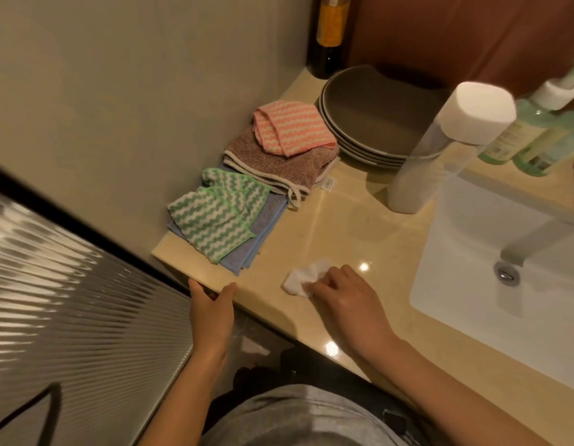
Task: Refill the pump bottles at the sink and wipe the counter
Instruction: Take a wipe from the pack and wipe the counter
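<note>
My right hand (342, 296) holds a crumpled white tissue (303, 276) down on the beige counter (343, 226), left of the sink (491, 284). My left hand (211, 309) grips the counter's front edge near its left corner, thumb on top. A tall frosted bottle with a white cap (446, 146) stands at the sink's back left corner. Two green pump bottles (537, 130) stand behind it at the right edge of the view.
Folded cloths lie along the left wall: a green-striped one (215, 214) on a blue one (263, 226), a pink-striped one (289, 127) on a brown towel (272, 162). Stacked grey plates (372, 123) and a dark bottle (327, 37) stand at the back. A ribbed glass panel (70, 300) is left.
</note>
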